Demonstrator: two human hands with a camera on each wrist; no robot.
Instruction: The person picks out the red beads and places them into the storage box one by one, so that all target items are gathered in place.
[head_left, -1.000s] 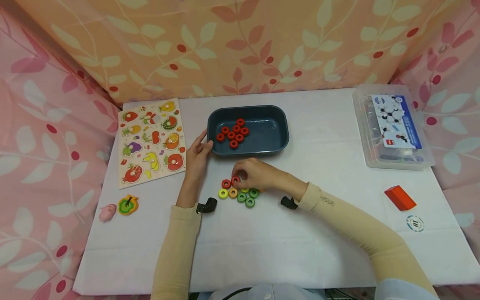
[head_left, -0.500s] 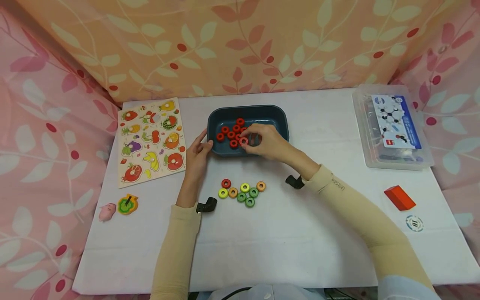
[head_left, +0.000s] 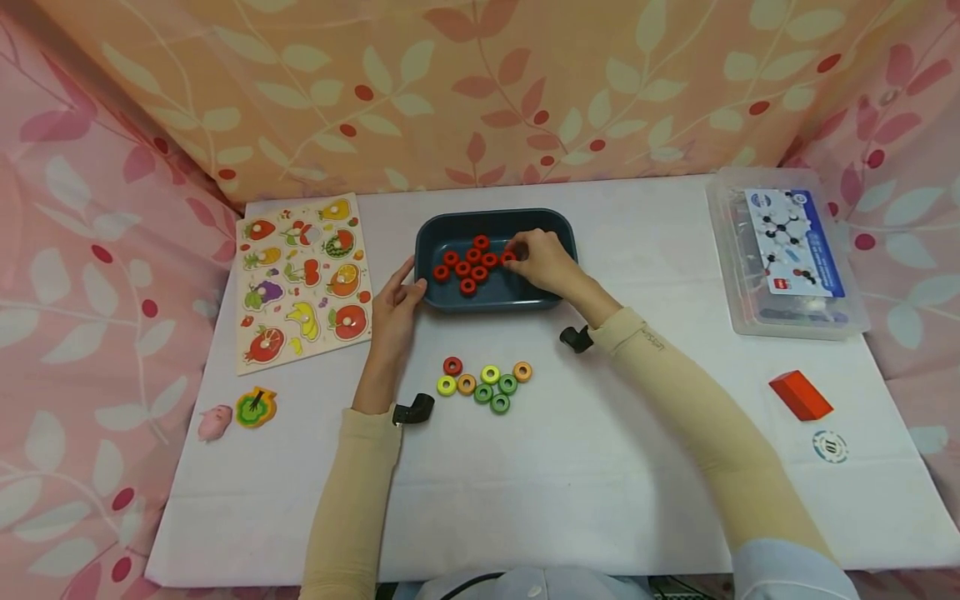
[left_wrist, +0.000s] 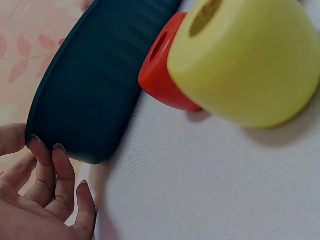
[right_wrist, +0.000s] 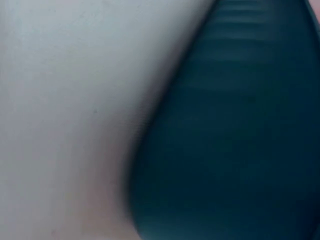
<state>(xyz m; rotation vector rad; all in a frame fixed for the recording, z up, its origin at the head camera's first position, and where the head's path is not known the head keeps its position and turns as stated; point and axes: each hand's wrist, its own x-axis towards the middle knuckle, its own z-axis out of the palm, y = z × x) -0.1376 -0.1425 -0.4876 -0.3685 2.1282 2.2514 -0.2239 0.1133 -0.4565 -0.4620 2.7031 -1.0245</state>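
A dark blue-green tray (head_left: 525, 302) holds several small red rings (head_left: 478, 273) on its left half. My left hand (head_left: 395, 315) holds the tray's left front corner; in the left wrist view its curled fingertips (left_wrist: 59, 150) touch the outer wall. Inside the tray, toward its right half, my right hand (head_left: 546, 263) pinches a red ring (head_left: 508, 258) partly covered by the fingertips. The right wrist view shows the tray wall (right_wrist: 235, 140) but not the hand. In front of the tray lie a red ring (head_left: 452, 366) and several yellow, orange and green rings (head_left: 483, 393).
A fruit puzzle board (head_left: 330, 337) lies left of the tray, with a pink pig figure (head_left: 215, 423) and a tree-shaped piece (head_left: 256, 408) below it. To the right are a clear plastic case (head_left: 780, 321), an orange-red block (head_left: 801, 395) and a round chip (head_left: 830, 447).
My right hand has picked a red ring off the table and carried it up into the tray, then farther right and back. One red ring stays on the table. The left hand holds still.
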